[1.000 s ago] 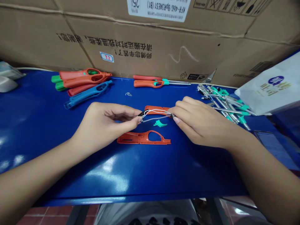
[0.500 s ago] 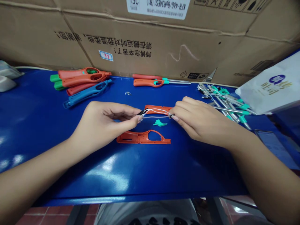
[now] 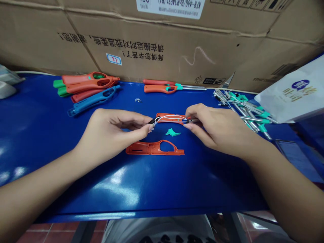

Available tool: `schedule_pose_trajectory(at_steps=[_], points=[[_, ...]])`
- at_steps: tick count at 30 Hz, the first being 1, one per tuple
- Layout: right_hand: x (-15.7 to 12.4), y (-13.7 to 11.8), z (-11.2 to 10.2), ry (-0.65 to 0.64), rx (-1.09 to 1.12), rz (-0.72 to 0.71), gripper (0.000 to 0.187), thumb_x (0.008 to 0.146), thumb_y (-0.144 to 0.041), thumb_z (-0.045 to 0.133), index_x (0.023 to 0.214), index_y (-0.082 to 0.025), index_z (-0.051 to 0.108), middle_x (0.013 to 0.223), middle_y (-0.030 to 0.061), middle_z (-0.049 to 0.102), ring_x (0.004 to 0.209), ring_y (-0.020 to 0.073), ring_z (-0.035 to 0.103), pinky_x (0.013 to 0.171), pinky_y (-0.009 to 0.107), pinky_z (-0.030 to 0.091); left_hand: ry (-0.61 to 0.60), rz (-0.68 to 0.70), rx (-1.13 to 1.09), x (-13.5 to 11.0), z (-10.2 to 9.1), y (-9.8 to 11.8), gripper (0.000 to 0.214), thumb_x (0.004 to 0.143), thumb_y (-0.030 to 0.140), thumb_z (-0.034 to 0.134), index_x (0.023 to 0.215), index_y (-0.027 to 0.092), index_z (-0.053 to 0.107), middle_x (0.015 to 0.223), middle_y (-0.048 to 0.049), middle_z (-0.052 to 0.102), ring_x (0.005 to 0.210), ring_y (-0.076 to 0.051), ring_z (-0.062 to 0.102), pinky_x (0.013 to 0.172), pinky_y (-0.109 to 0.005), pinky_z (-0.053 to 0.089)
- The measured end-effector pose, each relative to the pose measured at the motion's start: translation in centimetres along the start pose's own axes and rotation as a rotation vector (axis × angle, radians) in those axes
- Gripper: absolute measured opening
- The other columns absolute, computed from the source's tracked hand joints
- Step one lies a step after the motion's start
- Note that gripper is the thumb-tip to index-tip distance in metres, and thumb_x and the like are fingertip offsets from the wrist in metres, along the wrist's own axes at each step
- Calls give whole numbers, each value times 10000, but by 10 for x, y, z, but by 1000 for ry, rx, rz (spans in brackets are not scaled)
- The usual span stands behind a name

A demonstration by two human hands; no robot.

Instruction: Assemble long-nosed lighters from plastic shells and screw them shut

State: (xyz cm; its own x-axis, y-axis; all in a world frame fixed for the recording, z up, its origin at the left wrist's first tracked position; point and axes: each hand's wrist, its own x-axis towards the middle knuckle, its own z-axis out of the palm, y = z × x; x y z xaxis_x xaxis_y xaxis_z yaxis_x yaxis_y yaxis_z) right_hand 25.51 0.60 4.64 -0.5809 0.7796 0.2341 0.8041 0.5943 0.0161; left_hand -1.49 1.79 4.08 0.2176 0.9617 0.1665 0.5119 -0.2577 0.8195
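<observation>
Your left hand (image 3: pixel 112 130) and right hand (image 3: pixel 215 131) pinch the white wire (image 3: pixel 168 116), fingers together at each end, though the grip looks partly hidden. Your right fingertips (image 3: pixel 188 126) have drawn it tauter just above the orange lighter shell (image 3: pixel 172 118), with a green plastic piece (image 3: pixel 172 132) just below that shell.

I see bright light from above, white glare across the glossy blue table (image 3: pixel 192 189), soft shadows beneath the left hand (image 3: pixel 113 130) and right hand (image 3: pixel 212 130), and wide-angle bending at the edges.

KFR-46G/BpR3AES1 on upside-down white label (image 3: pixel 170 8), 师傅您辛苦了 on cardboard carton (image 3: pixel 45 47)
</observation>
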Motion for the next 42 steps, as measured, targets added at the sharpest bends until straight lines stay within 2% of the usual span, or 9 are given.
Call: schedule_pose_trajectory(at_steps=[7, 17, 23, 29, 33, 42], points=[[2, -1, -1, -14, -15, 15, 265, 1056, -392, 381, 1147, -208, 549, 965, 59, 738, 803, 211, 688, 584, 289, 347, -29, 191, 141, 2, -10, -1, 123, 765, 368, 784, 864, 313, 832, 847, 48, 810, 753, -195, 768, 674, -250, 638], [1, 1, -2, 45, -50, -30, 282, 1057, -365, 359, 1108, -203, 585, 967, 63, 734, 813, 210, 665, 610, 304, 349, -37, 230, 171, 4, -10, -3, 108, 794, 339, 763, 877, 318, 828, 847, 43, 810, 744, -186, 760, 661, -249, 613], [1, 1, -4, 77, -87, -58, 292, 1055, -337, 373, 1029, -196, 626, 850, 38, 694, 779, 195, 609, 599, 309, 309, -98, 391, 227, 4, -12, -5, 93, 857, 322, 721, 864, 317, 813, 904, 50, 815, 774, -172, 768, 672, -228, 589], [1, 3, -3, 80, -82, -92, 306, 1057, -319, 372, 1017, -203, 652, 831, 23, 673, 790, 189, 567, 604, 315, 288, -83, 592, 264, 6, -12, -12, 90, 892, 294, 698, 895, 261, 781, 904, 26, 816, 730, -155, 761, 633, -221, 569], [2, 2, -3, 88, -63, -71, 300, 1036, -329, 402, 1005, -187, 665, 780, 32, 633, 751, 188, 540, 580, 317, 268, -80, 611, 275, 5, -12, -13, 118, 918, 313, 681, 917, 235, 770, 916, 1, 816, 752, -165, 762, 658, -238, 573], [2, 1, -7, 97, -53, -91, 326, 1023, -316, 411, 806, -201, 625, 677, 27, 558, 723, 198, 452, 590, 335, 263, -70, 662, 289, 5, -12, -16, 147, 948, 320, 657, 962, 215, 760, 915, -18, 813, 752, -164, 756, 646, -245, 566]])
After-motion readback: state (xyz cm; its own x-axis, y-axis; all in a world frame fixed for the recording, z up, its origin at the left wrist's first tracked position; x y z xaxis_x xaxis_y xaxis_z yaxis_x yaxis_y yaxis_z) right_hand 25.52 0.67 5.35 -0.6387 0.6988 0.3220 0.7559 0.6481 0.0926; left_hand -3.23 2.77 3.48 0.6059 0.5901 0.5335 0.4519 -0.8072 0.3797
